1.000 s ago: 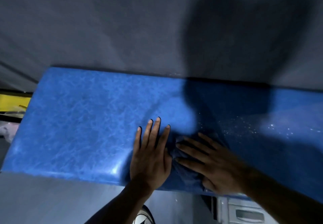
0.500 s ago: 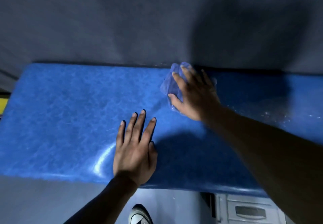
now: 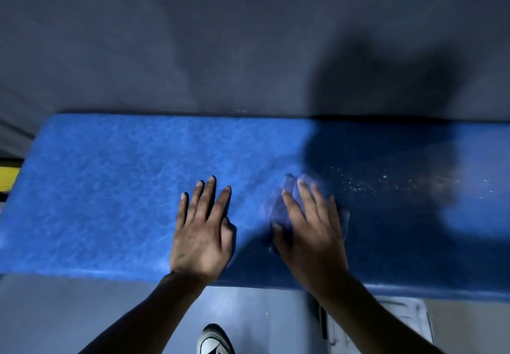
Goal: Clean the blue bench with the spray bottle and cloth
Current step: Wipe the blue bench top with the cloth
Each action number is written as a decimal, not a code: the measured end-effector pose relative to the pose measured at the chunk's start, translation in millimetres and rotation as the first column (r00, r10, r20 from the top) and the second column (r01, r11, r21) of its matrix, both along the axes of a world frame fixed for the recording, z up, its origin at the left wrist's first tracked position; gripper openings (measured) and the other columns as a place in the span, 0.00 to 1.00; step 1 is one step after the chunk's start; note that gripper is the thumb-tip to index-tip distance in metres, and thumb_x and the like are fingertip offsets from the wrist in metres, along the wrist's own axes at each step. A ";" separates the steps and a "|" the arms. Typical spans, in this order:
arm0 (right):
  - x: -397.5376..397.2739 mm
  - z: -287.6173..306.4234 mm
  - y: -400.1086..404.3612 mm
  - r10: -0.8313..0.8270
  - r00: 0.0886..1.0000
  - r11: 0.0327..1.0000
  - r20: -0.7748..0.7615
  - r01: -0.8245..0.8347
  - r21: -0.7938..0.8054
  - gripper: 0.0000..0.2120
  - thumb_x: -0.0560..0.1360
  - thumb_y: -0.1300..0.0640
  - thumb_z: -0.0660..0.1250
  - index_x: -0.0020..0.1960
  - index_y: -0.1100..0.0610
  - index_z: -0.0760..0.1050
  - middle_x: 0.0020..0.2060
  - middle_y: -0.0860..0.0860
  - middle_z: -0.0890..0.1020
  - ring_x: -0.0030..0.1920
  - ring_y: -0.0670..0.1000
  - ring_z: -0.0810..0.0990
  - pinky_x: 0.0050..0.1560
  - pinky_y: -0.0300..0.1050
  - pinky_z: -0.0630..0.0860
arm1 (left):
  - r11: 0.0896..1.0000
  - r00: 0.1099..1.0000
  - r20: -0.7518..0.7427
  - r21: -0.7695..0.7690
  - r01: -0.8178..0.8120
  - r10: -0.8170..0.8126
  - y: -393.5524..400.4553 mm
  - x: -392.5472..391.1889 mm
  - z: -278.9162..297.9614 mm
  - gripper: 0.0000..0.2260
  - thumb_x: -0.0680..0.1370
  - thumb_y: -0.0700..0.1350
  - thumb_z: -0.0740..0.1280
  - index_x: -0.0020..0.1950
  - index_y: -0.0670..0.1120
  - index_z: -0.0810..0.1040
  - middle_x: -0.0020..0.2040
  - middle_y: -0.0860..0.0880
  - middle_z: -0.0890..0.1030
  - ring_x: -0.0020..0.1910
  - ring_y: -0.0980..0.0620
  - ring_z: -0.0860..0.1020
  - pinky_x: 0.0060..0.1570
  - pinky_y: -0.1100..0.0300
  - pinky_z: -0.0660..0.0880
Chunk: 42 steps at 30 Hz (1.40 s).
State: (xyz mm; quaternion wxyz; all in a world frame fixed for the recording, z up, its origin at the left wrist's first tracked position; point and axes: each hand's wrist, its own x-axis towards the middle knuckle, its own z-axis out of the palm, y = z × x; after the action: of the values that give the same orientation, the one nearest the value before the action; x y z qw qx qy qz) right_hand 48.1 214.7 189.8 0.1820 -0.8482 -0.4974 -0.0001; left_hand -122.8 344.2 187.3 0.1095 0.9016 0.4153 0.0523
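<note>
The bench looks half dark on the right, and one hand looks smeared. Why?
Head view: a large shadow covers the right part of the blue bench; the right hand and cloth show motion blur, the left hand is sharp.

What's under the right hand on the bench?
The blue cloth, bunched, shows past the fingers of the right hand, which presses it onto the bench. The part of the cloth beneath the palm is hidden.
</note>
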 end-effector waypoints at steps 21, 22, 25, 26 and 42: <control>115.6 11.8 -41.0 0.632 0.773 0.744 -0.050 -0.624 -0.237 0.36 0.67 0.52 0.65 0.76 0.49 0.70 0.82 0.52 0.61 0.83 0.54 0.57 0.79 0.59 0.60 | 0.945 0.946 0.005 0.028 -0.325 0.325 -72.4 104.0 -16.8 0.31 0.79 0.51 0.52 0.82 0.44 0.61 0.85 0.43 0.56 0.85 0.46 0.52 0.82 0.41 0.50; 121.2 10.6 -33.9 0.631 0.774 0.736 -0.049 -0.617 -0.278 0.36 0.68 0.50 0.64 0.77 0.48 0.69 0.82 0.52 0.60 0.83 0.54 0.57 0.79 0.59 0.58 | 0.945 0.946 0.005 0.032 -0.324 0.324 -72.4 104.3 -17.2 0.31 0.79 0.51 0.53 0.82 0.43 0.61 0.85 0.43 0.56 0.85 0.46 0.52 0.82 0.41 0.50; 138.4 8.9 -10.8 0.612 0.791 0.748 -0.008 -0.582 -0.320 0.34 0.73 0.45 0.62 0.79 0.48 0.66 0.83 0.53 0.59 0.83 0.54 0.56 0.81 0.58 0.55 | 0.944 0.945 0.001 0.051 -0.326 0.326 -73.1 105.9 -17.2 0.31 0.79 0.51 0.52 0.82 0.43 0.60 0.85 0.44 0.56 0.85 0.46 0.51 0.82 0.41 0.51; 145.5 8.7 -1.6 0.592 0.806 0.764 0.002 -0.561 -0.317 0.34 0.74 0.44 0.62 0.79 0.48 0.66 0.83 0.53 0.59 0.83 0.54 0.56 0.81 0.58 0.55 | 0.943 0.945 -0.001 0.056 -0.327 0.328 -73.1 106.4 -17.3 0.31 0.79 0.51 0.52 0.82 0.43 0.60 0.85 0.44 0.56 0.85 0.46 0.51 0.82 0.41 0.51; 130.3 7.7 17.2 -0.199 0.980 0.957 -0.018 0.190 -0.218 0.36 0.75 0.39 0.60 0.77 0.60 0.69 0.78 0.66 0.66 0.78 0.66 0.64 0.78 0.64 0.58 | 0.939 0.941 0.006 0.060 -0.339 0.339 -72.0 106.2 -18.2 0.30 0.79 0.50 0.52 0.81 0.42 0.63 0.84 0.43 0.57 0.84 0.46 0.53 0.82 0.40 0.50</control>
State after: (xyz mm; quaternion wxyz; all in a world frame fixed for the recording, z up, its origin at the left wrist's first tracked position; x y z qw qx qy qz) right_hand 178.4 231.9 197.5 0.0980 -0.9076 -0.4049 0.0526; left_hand -16.6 272.1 169.1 0.0707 0.8197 0.5627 0.0807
